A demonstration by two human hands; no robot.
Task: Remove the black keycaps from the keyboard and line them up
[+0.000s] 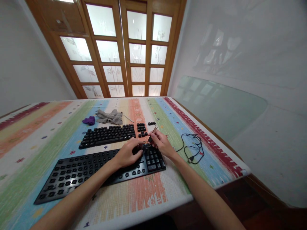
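Observation:
A black keyboard frame point(79, 174) lies in front of me with most keycaps off; keys remain at its right end. My left hand point(128, 155) rests palm down on the frame's right part, fingers curled onto it. My right hand point(161, 142) is closed in a pinch on a small thin tool point(153, 134), a keycap puller by its look, just above the frame's top right corner. Behind the frame the removed keycaps point(107, 134) are laid out in keyboard order, with smaller groups point(142, 129) to their right.
A black USB cable point(193, 147) lies coiled to the right. A grey cloth point(110, 116) and a purple cloth point(89, 120) sit further back on the striped tablecloth point(148, 191). The table's right edge is close to a wall; wooden glazed doors stand behind.

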